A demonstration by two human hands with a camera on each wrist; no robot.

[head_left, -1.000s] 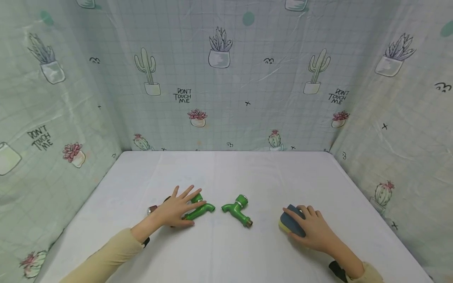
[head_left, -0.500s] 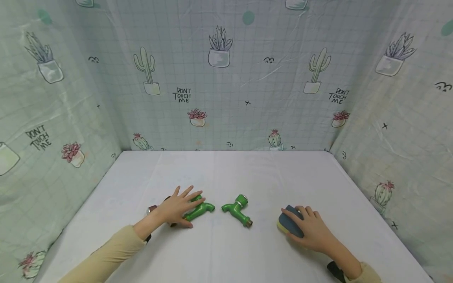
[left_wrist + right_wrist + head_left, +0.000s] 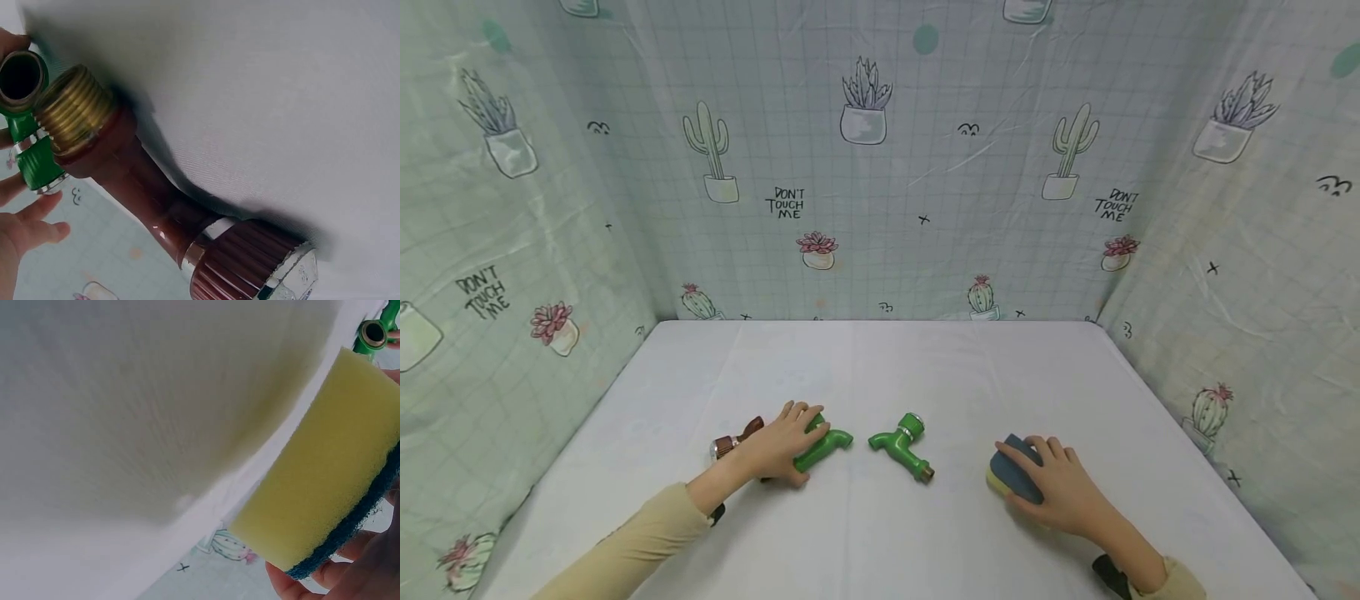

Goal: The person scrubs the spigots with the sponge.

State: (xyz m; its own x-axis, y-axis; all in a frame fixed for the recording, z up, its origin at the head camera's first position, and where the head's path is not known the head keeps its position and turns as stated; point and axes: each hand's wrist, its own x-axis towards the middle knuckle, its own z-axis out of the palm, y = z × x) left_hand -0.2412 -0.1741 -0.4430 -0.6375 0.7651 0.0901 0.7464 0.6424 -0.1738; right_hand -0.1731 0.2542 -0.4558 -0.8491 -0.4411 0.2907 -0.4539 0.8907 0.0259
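Holding green tap (image 3: 820, 451) at seven o'clock, sponge (image 3: 1018, 473) near half past four.
Curling left hand (image 3: 780, 447) round the tap; clasping sponge with thumb and fingers of right hand (image 3: 1066, 492); with brown tap (image 3: 140, 184) at eight, second green tap (image 3: 901, 444) at six.

I see glossy green faucets (image 3: 902, 446); a shiny brown faucet (image 3: 147, 194) with brassy metal threads (image 3: 72, 106); a porous, matt sponge (image 3: 325, 456) with rough scouring layer (image 3: 356, 519); the curtain (image 3: 880, 192) looks creased, faintly shiny from here.

Right hand (image 3: 369, 569) grips the sponge (image 3: 319, 462), blue side to the palm, yellow facing the table (image 3: 125, 425), a green tap (image 3: 361, 345) peeking in above.
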